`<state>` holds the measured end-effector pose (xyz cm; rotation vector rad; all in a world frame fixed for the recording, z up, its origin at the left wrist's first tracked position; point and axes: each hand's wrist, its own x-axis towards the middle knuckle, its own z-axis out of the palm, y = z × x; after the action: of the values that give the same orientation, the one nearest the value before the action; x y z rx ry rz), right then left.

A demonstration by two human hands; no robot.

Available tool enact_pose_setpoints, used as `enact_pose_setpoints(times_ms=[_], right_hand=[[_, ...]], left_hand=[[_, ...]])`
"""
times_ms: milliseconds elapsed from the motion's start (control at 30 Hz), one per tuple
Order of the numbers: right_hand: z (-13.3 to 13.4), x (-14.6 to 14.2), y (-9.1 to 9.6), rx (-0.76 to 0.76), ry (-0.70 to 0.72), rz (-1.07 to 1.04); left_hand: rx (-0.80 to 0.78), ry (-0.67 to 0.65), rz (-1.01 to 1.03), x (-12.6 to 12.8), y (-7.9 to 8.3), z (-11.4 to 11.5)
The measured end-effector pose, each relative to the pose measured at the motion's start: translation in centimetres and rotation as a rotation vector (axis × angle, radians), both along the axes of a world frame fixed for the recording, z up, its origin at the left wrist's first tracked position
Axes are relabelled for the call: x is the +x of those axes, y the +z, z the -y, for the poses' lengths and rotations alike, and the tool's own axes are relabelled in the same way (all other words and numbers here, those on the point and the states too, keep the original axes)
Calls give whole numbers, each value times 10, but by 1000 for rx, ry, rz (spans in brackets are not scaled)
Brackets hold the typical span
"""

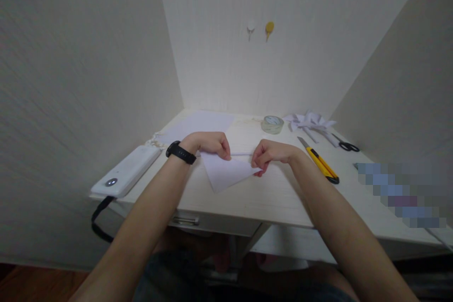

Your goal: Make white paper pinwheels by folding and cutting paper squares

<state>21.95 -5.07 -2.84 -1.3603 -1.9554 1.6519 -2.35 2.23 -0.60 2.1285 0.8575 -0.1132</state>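
A white sheet of paper [226, 174], folded to a pointed shape, lies at the middle of the desk under both hands. My left hand [213, 143], a black watch on its wrist, is closed with its fingertips pinching or pressing the paper's upper edge. At the paper's right corner, my right hand [269, 153] is closed, the paper's tip between thumb and fingers. Behind the hands runs a thin pale edge on the desk; whether it belongs to the paper I cannot tell.
White paper [198, 122] lies at the back left. Clear tape [272, 125], folded paper strips [311, 122], a yellow utility knife [320, 163] with its blade out and black scissors [347, 145] are to the right. A white device [127, 172] sits left. Walls enclose the desk [226, 205].
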Motion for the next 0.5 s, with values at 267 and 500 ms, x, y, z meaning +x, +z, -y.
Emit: enact_pose_setpoints(times_ms=[267,500], right_hand=[[2,-3,-1,-12,71,-1],[3,-9,-2,17,73,-34]], left_hand=[[145,-115,46,9,-2,5],[172,-211,231,34,-13,19]])
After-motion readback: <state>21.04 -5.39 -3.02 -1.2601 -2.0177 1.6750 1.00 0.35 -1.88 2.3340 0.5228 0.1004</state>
